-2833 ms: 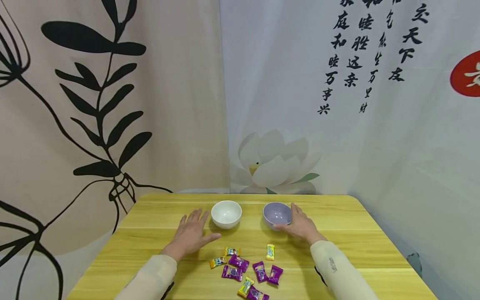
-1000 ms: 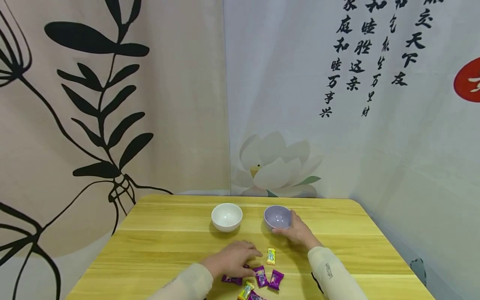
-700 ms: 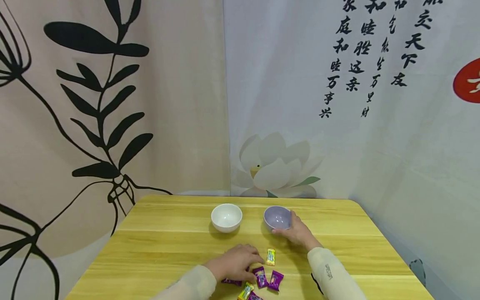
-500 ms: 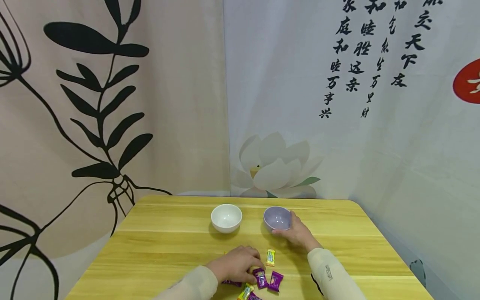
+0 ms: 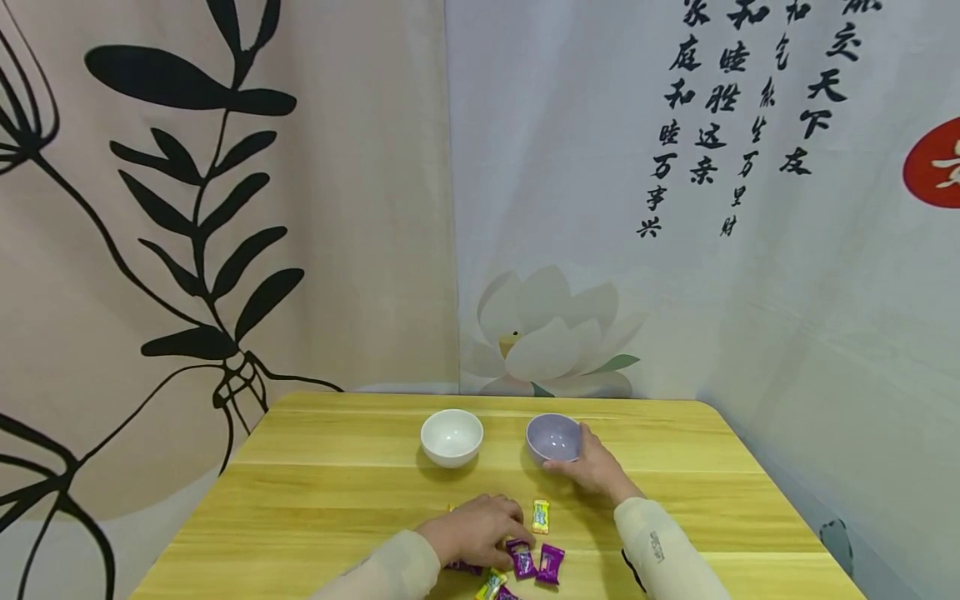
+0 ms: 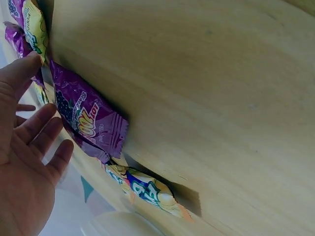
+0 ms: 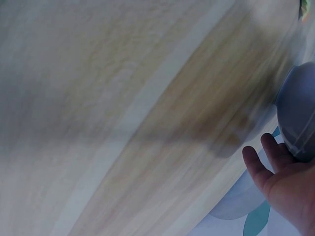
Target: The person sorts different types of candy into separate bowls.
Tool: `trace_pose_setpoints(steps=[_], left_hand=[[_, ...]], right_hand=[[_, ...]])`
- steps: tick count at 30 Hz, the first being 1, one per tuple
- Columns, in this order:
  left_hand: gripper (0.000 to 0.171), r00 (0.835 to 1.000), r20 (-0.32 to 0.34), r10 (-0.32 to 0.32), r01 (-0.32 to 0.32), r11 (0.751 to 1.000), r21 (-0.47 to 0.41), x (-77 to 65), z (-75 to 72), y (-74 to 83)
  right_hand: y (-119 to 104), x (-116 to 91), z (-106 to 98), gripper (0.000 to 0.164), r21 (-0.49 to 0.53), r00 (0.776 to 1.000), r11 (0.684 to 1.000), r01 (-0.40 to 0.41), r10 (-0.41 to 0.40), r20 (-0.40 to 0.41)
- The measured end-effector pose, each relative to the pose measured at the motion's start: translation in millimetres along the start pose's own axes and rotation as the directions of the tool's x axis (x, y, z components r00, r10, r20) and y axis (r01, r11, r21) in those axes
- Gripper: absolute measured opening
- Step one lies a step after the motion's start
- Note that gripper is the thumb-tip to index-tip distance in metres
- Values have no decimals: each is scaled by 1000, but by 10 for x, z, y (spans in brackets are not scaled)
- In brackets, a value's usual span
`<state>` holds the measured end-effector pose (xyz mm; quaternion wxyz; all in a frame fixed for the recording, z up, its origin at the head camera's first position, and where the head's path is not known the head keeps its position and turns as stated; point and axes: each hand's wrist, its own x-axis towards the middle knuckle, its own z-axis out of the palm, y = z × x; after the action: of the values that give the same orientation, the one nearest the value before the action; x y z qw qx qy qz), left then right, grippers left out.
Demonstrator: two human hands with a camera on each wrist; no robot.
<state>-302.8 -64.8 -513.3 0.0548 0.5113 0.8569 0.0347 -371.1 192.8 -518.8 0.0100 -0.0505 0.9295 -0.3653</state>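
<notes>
My left hand (image 5: 480, 531) is low over the wrapped candies, thumb and forefinger pinching a purple-wrapped candy (image 5: 521, 558) that rests on the table. In the left wrist view the left hand (image 6: 29, 137) partly hides that candy; another purple candy (image 6: 88, 113) and a yellow-orange candy (image 6: 147, 189) lie beside its fingers. My right hand (image 5: 596, 468) holds a lavender bowl (image 5: 553, 437) by its right side, thumb at the front. The bowl stands upright with nothing seen inside. In the right wrist view the right hand (image 7: 283, 182) curls against the bowl (image 7: 298, 108).
A white bowl (image 5: 452, 437) stands left of the lavender one on the wooden table (image 5: 322, 467). A yellow candy (image 5: 541, 517) lies in front of the lavender bowl. Another purple candy (image 5: 550, 565) and a yellow candy (image 5: 491, 585) are near the front. Printed cloths hang behind.
My left hand has come from beside the white bowl down to the candies, then edged right and nearer onto the purple candy. The right hand stays at the lavender bowl.
</notes>
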Motion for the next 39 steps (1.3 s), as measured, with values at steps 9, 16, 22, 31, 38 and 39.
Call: trace_pose_setpoints(steps=[9,16,22,31,38,39], left_hand=[[31,999,-32,-22,23,1000,20,-9,-10,-3],[29,994,-47,-103,103,995,-4,-44,-65,-18],[27,987,-68,-148,149,989,13,-39,-70,-40],[29,969,-159,-191,190,981,-20,-38,-100,-69],[28,934,-245,-262,244,964,-103,-36,-147,-114],[27,929,-257,-268,249,963,-104,-32,-144,-124]], right_hand=[[-4,-13,-22,124,7,1000,1000,1,-1,-2],[2,-13,-26,124,15,1000,1000,0,1,-2],[14,-2,-22,124,6,1000,1000,4,-4,-3],[23,6,-17,124,9,1000,1000,-5,5,-1],[1,-5,-16,122,26,1000,1000,-2,2,0],[-3,-6,-15,121,26,1000,1000,-2,2,1]])
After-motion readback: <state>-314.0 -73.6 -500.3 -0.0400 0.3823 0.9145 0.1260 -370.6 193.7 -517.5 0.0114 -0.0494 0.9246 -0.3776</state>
